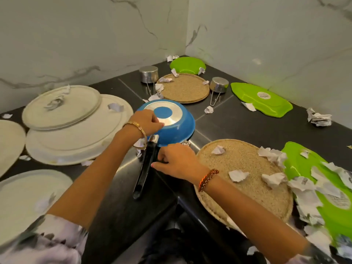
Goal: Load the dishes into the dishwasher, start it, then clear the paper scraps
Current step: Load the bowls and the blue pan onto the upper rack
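Gripping the black handle [145, 168] of an upturned blue pan [171, 126], the right hand [177, 162] curls shut around it while the left hand [146, 121] presses bent fingers on the pan's metal base, mid-counter [257, 126], amid paper scraps [238, 175], woven mats [245, 185] and, farther back, green plates [261, 100].

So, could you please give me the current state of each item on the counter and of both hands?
Blue pan: upside down, handle toward the person.
Left hand: resting on the pan's base.
Right hand: at the pan handle; grip unclear.
Two steel cups: upside down.
Green trays: upside down.
White plates: overlapping, scraps on top.
Woven mats: flat, littered with paper scraps.
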Motion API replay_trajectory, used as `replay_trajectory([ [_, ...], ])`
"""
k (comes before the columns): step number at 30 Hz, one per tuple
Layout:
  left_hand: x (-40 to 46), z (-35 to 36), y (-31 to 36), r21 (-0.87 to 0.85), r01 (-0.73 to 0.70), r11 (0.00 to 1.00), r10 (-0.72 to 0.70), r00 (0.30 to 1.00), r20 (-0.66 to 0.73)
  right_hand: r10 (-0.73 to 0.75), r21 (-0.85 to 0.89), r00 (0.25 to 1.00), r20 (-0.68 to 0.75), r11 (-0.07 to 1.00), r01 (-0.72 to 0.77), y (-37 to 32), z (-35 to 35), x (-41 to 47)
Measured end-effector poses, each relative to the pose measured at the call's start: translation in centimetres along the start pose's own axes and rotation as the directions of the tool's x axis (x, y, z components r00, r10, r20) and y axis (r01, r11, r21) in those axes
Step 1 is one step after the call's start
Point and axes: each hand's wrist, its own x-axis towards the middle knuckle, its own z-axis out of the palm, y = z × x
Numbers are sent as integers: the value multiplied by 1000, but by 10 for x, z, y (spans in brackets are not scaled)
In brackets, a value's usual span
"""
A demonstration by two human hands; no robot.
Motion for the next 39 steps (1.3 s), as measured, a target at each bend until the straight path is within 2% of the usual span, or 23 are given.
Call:
replay_trajectory([
  [2, -17, 3, -4, 70, 50, 996, -51, 999, 10, 40, 10, 997, 67, 999, -41, -5, 5, -1],
  [6, -53, 11, -20, 86, 114, 990, -115, 993, 4, 171, 194, 979, 115, 962, -191, -21, 10, -6],
  [7, -59, 14, -25, 22, 131, 991, -131, 991, 21, 192, 237, 973, 127, 947, -218, -26, 12, -7],
  [9, -73, 18, -34, -251, 201, 947, -179, 978, 106, 218, 297, 963, 159, 920, -257, -37, 20, -12],
  [11, -82, 17, -40, -508, 271, 818, -200, 961, 191, 269, 295, 956, 118, 910, -292, -48, 29, -17],
  [12, -82, 15, -41, -575, 305, 759, -211, 951, 225, 309, 300, 946, 94, 898, -323, -51, 32, -17],
  [14, -81, 10, -41, -636, 353, 686, -220, 934, 281, 377, 334, 923, 80, 862, -382, -56, 33, -19],
  [18, -74, 7, -35, -660, 361, 659, -194, 929, 314, 499, 357, 862, 93, 791, -496, -58, 26, -16],
  [20, -70, 8, -36, -671, 360, 648, -172, 928, 331, 567, 488, 816, 114, 683, -543, -54, 23, -12],
  [23, -63, 6, -37, -707, 343, 618, -109, 929, 355, 631, 773, 751, 195, 372, -514, -44, 13, -10],
  [25, -56, 6, -38, -741, 325, 588, -91, 937, 338, 652, 857, 715, 253, 192, -479, -36, 6, -8],
  [27, -49, 8, -38, -777, 285, 561, -109, 956, 272, 649, 900, 713, 264, 99, -424, -33, 0, -7],
  [28, -45, 9, -36, -803, 266, 534, -128, 964, 234, 651, 913, 719, 242, 99, -396, -31, -2, -6],
  [30, -36, 12, -32, -871, 249, 423, -210, 962, 173, 664, 908, 728, 169, 182, -377, -28, -3, -9],
  [33, -23, 8, -22, -959, 223, 175, -351, 924, 151, 670, 847, 741, 33, 375, -377, -20, -3, -24],
  [36, -10, 1, -9, -980, 191, -53, -331, 923, 198, 655, 711, 733, -182, 603, -362, -12, -10, -41],
  [39, -5, -9, 7, -990, 106, -88, -297, 946, 127, 645, 626, 683, -343, 699, -345, -8, -29, -57],
])
